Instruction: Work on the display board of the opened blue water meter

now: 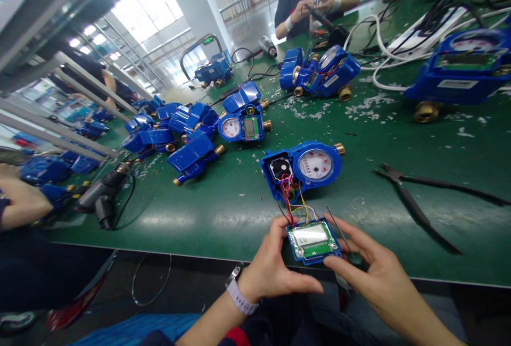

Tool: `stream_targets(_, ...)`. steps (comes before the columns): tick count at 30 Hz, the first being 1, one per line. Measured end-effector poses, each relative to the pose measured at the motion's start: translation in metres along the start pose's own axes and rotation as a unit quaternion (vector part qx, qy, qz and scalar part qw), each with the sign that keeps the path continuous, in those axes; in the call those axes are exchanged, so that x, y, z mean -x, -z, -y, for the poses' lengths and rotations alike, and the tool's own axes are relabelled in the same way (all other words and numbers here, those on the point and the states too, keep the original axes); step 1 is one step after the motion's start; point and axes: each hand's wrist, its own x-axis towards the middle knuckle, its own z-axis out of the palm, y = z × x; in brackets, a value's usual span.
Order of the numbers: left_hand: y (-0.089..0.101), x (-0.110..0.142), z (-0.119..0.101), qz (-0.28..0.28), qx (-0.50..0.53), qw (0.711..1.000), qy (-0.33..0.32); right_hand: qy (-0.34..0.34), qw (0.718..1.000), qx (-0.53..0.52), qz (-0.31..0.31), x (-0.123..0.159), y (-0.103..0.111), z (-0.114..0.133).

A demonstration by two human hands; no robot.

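My left hand (275, 261) and my right hand (367, 266) grip opposite edges of a blue-framed circuit board with an LCD (313, 242), holding it just above the table edge. Red, yellow and dark wires run from the board up to an opened blue water meter (301, 167), which lies on the green mat with its dial facing up. A thin metal pin or tweezer tip (339, 230) rises beside my right hand's fingers; its lower end is hidden. A white band (241, 295) circles my left wrist.
Several blue meters with brass fittings (239, 120) lie across the green mat (223, 218), among white flakes. Long black pliers (415, 197) lie to the right. A black hand tool (101, 197) rests at the left, beside a person's arm (19, 202). Another person (319, 0) works across the table.
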Motion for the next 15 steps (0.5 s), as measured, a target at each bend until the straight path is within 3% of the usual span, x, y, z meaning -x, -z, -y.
stream_targets(5,-0.003,-0.001,0.003,-0.027,0.115,0.993,0.017,-0.146,0.987,-0.071,0.016,0.009,-0.013,0.000)
stream_targets(9,0.001,-0.002,0.000,-0.017,0.173,0.984,0.040,-0.164,0.976,-0.062,0.126,0.010,-0.016,-0.008)
stream_targets(15,0.007,-0.004,-0.001,0.000,0.166,0.985,0.043,-0.207,0.976,-0.068,0.006,0.013,-0.022,0.015)
